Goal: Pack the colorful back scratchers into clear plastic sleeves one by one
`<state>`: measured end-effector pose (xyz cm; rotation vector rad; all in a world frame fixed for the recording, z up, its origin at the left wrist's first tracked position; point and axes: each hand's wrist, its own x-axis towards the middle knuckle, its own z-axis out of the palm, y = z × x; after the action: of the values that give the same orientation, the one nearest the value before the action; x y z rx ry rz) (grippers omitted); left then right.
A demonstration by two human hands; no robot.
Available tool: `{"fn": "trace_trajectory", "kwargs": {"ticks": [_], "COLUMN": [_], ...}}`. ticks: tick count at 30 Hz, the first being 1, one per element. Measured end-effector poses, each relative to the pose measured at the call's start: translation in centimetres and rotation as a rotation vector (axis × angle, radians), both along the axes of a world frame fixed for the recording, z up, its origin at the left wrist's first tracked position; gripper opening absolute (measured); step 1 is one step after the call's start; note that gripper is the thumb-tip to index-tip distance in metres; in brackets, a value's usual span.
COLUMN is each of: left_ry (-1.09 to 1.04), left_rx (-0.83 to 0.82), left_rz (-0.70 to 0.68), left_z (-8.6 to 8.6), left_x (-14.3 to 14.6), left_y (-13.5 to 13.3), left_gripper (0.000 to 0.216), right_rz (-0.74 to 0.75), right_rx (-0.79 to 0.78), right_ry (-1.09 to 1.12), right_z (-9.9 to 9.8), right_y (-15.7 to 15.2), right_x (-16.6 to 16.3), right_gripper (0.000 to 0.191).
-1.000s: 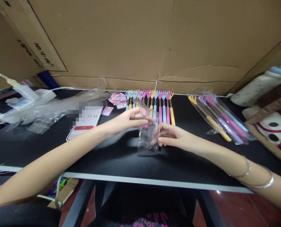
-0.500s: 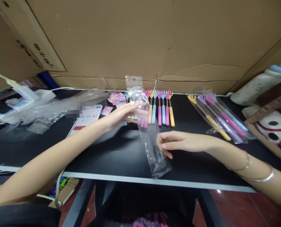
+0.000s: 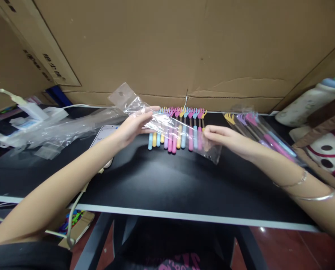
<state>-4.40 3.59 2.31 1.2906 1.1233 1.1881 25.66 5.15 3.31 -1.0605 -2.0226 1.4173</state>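
Note:
A long clear plastic bag [image 3: 124, 98] stretches slantwise between my hands, its flap with a hang hole at the upper left. My left hand [image 3: 133, 125] grips the bag below that flap, thumb and fingers closed on it. Near the bag's other end, my right hand [image 3: 221, 135] pinches it with the fingertips. Behind and under the clear film lies a row of several back scratchers [image 3: 183, 138] with blue, yellow, pink and purple handles, their claws toward the cardboard. The bag looks flat, with nothing visible inside it.
Bagged back scratchers [image 3: 274, 140] lie to the right, before a white bottle [image 3: 302, 103] and a brown bag [image 3: 314, 127]. On the left are a phone [image 3: 108, 131], loose plastic bags [image 3: 68, 125] and a white charger [image 3: 32, 112]. A cardboard wall [image 3: 167, 48] stands behind.
The bag has swung from nearly upright to a flatter slant across the row. My right hand, earlier loose beside the bag, has moved up and right and now pinches it.

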Motion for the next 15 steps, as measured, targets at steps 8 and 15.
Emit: {"fn": "trace_trajectory", "kwargs": {"ticks": [8,15], "left_ry": [-0.074,-0.16], "left_rx": [0.0,-0.027], "left_rz": [0.117,0.078], "left_z": [0.4,0.2], "left_x": [-1.0,-0.4], "left_y": [0.8,0.5], "left_gripper": [0.039,0.029], "right_rz": [-0.101,-0.078], "right_rx": [-0.089,-0.131], "right_ry": [0.155,0.229], "right_z": [-1.5,-1.8], "right_y": [1.7,0.1], "right_x": [1.9,1.0], "right_gripper": [0.042,0.039]}}
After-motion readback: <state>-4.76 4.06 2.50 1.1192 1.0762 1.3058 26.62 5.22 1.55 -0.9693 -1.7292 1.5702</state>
